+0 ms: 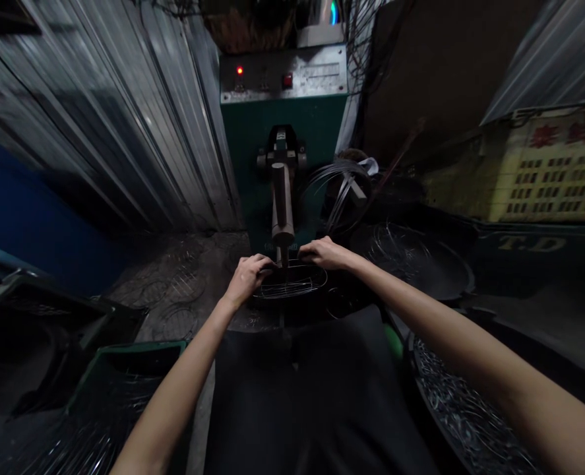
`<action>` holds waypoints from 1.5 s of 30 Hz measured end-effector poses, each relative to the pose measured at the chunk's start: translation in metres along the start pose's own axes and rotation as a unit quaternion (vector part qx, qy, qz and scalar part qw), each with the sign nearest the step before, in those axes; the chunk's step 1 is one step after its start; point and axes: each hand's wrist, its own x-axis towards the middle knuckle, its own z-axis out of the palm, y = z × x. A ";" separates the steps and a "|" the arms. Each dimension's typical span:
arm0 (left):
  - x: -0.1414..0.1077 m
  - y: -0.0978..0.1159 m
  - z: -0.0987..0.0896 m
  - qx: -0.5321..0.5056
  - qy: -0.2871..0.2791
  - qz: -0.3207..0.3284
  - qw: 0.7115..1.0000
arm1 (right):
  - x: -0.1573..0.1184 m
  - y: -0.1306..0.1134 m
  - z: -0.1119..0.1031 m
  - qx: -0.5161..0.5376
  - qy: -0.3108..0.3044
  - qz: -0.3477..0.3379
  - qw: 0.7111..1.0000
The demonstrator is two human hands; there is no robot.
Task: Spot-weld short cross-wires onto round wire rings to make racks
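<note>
A wire rack [292, 287] with a rounded outer ring and thin inner bars is held level at the green machine [283, 119]. My left hand [249, 276] is closed at the rack's left far side, fingers pinched together. On the other side my right hand [324, 253] grips the far right part of the rack, fingertips close to the machine's electrode. Between the two hands the upper electrode arm [282, 204] points down at the rack's far edge. Dim light hides what exactly lies under the fingertips.
At the right stands a round tub [465, 402] full of small bent wire pieces, with a shallow pan [415, 260] of wires beyond it. A green bin [138, 353] holds straight wires at the lower left. A yellow crate [554, 171] sits far right.
</note>
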 end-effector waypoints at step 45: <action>-0.146 0.033 -0.084 0.089 0.146 -0.052 0.984 | -0.026 -0.097 0.071 0.189 -0.031 -0.042 0.981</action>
